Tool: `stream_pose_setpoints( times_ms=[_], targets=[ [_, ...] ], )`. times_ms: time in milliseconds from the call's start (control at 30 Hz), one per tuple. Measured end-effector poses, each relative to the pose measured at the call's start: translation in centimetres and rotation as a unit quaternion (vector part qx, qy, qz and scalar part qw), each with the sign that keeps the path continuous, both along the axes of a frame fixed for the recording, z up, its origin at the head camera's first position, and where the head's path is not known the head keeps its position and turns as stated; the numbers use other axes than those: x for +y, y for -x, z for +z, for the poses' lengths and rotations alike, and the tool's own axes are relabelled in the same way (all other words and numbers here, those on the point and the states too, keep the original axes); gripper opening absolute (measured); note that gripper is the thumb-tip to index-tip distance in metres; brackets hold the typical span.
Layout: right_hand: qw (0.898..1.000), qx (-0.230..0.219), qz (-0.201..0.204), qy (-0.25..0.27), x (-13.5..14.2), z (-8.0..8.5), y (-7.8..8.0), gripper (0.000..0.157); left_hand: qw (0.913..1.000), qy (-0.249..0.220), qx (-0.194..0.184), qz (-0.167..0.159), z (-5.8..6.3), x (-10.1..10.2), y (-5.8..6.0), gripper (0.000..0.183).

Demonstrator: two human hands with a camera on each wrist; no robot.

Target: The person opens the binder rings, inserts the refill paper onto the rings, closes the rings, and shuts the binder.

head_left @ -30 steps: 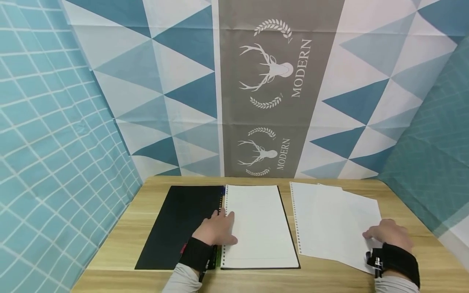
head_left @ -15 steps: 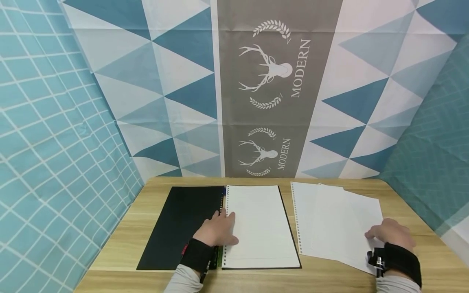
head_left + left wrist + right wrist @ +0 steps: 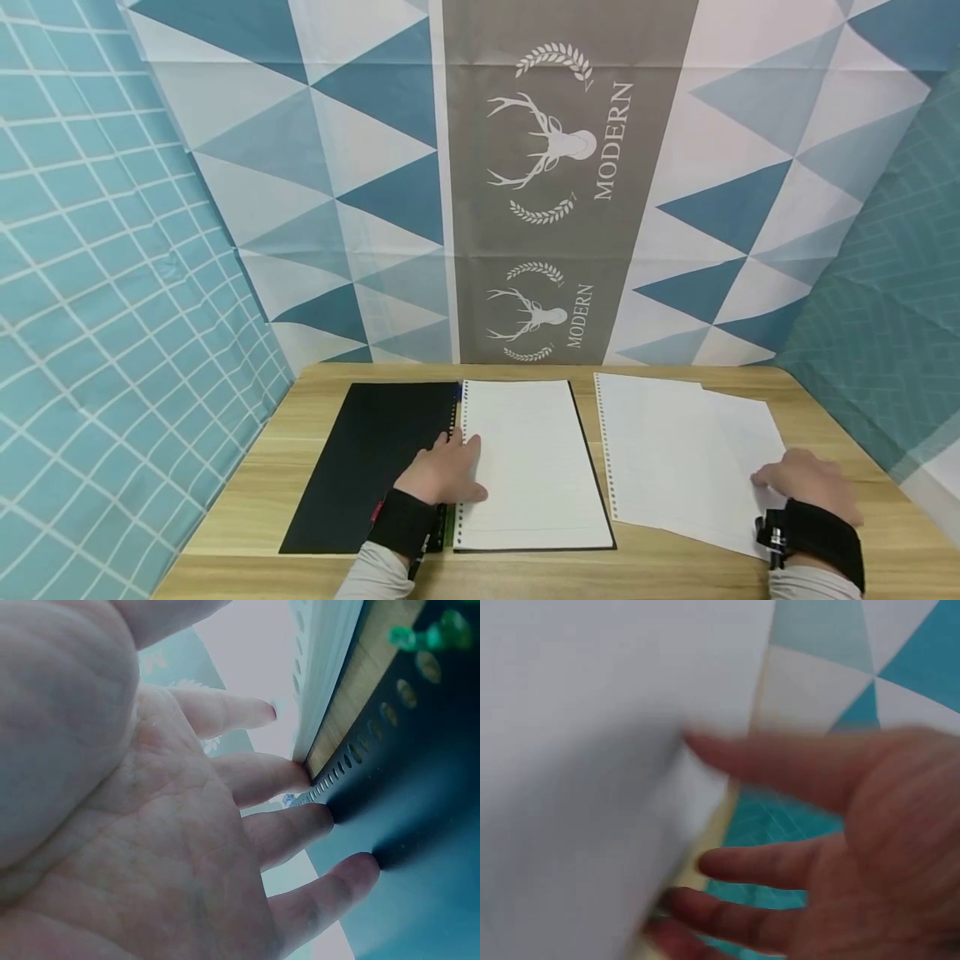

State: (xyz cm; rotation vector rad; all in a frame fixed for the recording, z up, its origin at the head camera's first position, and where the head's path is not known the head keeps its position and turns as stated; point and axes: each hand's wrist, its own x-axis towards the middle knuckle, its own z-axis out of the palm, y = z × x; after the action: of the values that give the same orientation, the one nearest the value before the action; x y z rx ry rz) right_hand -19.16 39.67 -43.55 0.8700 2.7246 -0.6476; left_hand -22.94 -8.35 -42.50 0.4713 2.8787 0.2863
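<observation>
A black-covered notebook lies open on the wooden table, its black cover on the left and its hole-punched white pages on the right. My left hand rests across the middle, fingers spread. In the left wrist view, some fingertips touch the holed black cover. To the right lie overlapping loose hole-punched sheets. My right hand is at their right edge. In the right wrist view, the thumb touches the white paper, while the blurred fingers are extended near its edge; a grip is not visible.
The wooden table extends in front of the notebook and sheets. Patterned cloth hangs behind the table, with blue checked cloth at left and green cloth at right. Something small and green sits by the cover's holes.
My right hand has shifted slightly right. The loose sheets have shifted against each other; the overlap at their top edge looks different. My left hand and the notebook have stayed put.
</observation>
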Motion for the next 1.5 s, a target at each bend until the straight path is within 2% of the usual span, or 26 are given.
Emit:
stream_pose_setpoints(
  times_ms=[100,233,333,500,600,767,967,1100,1233,1367,1500],
  targets=[
    [0.999,-0.03,0.013,-0.013,-0.2,0.6,-0.4,0.076,1.0,0.001,0.003,0.001,-0.1,-0.1,0.0,0.079],
    [0.998,-0.039,0.031,-0.024,-0.3,0.9,-0.5,0.076,1.0,0.002,0.004,0.002,-0.1,-0.1,0.0,0.078],
    [0.999,-0.036,0.025,0.001,0.0,0.7,-0.6,0.082,1.0,0.002,0.002,0.002,-0.1,-0.2,0.0,0.079],
    [0.997,-0.034,0.052,0.038,1.2,0.1,-0.4,0.089,1.0,0.0,0.001,-0.001,-0.2,-0.1,0.1,0.078],
    [0.999,-0.032,0.032,0.029,1.4,-0.2,0.1,0.088,1.0,-0.003,0.001,0.0,-0.2,-0.1,0.0,0.079],
    [0.998,-0.019,-0.022,0.049,1.5,-0.6,0.5,0.093,1.0,-0.008,0.001,0.001,-0.2,0.0,0.1,0.079],
    [0.999,-0.002,-0.033,0.028,1.8,-1.0,0.0,0.091,1.0,-0.005,0.002,-0.001,-0.2,0.1,0.1,0.078],
    [0.999,-0.006,-0.023,0.033,1.9,-0.9,-0.1,0.092,0.9991,0.011,0.04,-0.006,0.1,0.5,-0.6,0.075],
    [1.0,-0.024,-0.007,0.011,1.4,-0.4,0.3,0.089,0.9936,0.044,0.084,-0.062,0.7,2.4,-1.9,0.071],
    [0.999,-0.024,-0.013,0.035,1.0,0.1,0.4,0.086,0.9837,0.062,0.08,-0.149,1.2,6.2,-3.9,0.069],
    [1.0,-0.029,-0.006,0.002,1.0,0.1,0.2,0.077,0.9634,0.054,0.105,-0.24,0.7,10.5,-5.9,0.068]
  ],
)
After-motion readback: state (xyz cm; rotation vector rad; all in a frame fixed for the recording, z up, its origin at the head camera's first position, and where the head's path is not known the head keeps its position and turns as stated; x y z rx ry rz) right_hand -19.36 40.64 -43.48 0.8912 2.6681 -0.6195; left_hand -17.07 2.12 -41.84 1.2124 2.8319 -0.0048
